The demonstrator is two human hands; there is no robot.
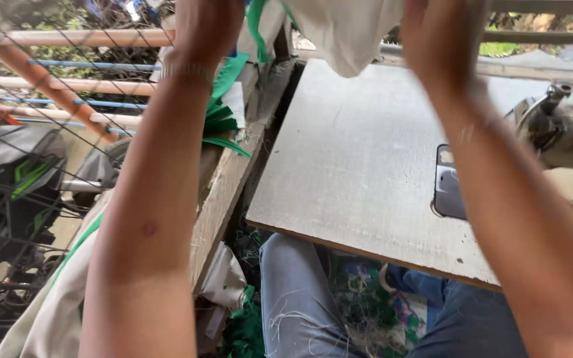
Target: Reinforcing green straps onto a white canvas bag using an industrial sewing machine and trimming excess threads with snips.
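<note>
Both my arms are raised toward the top of the view. My left hand and my right hand grip a piece of white cloth that hangs between them above the table. Part of each hand is cut off by the frame's top edge. A green strip of fabric hangs beside the white cloth near my left hand. Below lies the grey wooden table top of a sewing machine, with its metal needle plate set into it.
A sewing machine's head lies at the right edge. Green and white fabric pieces rest on a wooden plank at the left. Wire mesh, pipes and a motorbike stand beyond. My jeans-clad legs and scraps show under the table.
</note>
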